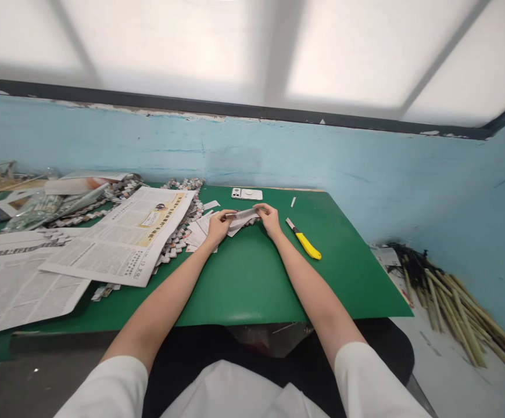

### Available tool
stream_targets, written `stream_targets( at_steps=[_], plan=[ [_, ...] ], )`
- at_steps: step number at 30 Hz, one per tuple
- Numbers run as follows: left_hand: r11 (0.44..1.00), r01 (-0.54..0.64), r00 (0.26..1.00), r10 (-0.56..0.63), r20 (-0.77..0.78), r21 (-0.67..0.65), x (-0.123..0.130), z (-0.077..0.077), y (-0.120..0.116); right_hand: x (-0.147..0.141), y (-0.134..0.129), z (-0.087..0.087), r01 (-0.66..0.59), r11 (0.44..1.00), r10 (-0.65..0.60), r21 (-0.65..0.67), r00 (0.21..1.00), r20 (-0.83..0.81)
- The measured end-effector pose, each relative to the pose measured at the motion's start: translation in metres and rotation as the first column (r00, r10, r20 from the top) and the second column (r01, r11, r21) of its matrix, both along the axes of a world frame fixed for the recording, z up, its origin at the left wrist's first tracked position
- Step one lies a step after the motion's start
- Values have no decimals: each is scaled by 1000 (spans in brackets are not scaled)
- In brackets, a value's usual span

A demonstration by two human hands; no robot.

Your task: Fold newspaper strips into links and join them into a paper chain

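Note:
Between my two hands a small strip of newspaper [244, 216] is held up over the green table. My left hand [219, 225] pinches its left end, and my right hand [268, 219] pinches the right end. Loose cut paper pieces [197, 230] lie under and beside my left hand. Part of a folded-paper chain shows just below the strip, near my right fingers. To the right of my right hand rests a utility knife [307, 241] with a yellow handle, its blade pointing away from me.
A white phone [247, 194] lies at the table's back edge, and a small paper slip [293, 201] right of it. Newspaper sheets [125, 232] cover folded-paper chains [176, 244] on the left. Bundled stalks [461, 313] lie on the floor at right, beside the blue wall [278, 154].

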State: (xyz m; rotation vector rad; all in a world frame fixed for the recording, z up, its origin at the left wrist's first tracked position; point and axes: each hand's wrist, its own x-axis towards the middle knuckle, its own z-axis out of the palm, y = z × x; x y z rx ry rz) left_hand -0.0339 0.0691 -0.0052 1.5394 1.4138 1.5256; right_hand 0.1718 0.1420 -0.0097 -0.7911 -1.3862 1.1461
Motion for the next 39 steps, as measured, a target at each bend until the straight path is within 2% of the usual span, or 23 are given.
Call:
stream_targets(
  at_steps=[7,11,17,22,27,30,33,39],
  plan=[
    [997,-28,998,24,-64,-70,3,5,-6,-1,6,-4,23,998,-23,-64,1000,8],
    [998,-14,997,9,-81,-60,5,9,-9,-1,8,-5,43,997,-41,-63,999,18],
    [998,-39,986,30,-164,-48,7,11,-9,-1,5,-4,-15,996,17,-92,1000,24],
    [1000,-13,976,8,-215,-22,3,11,-10,-2,2,-4,-32,998,35,-51,998,61],
    [999,29,990,-33,-134,-32,3,13,-12,-2,-1,-2,-93,995,96,-42,992,78],
    [993,77,989,-88,-119,-90,7,11,-12,-2,-4,-1,-145,989,148,-36,985,89],
    [989,101,974,-120,-193,-104,8,6,-10,-3,-5,-2,-155,987,158,-38,983,96],
    [999,-3,899,-19,-438,-49,5,0,-4,-3,0,-5,-58,998,58,-1,995,86]
  ],
)
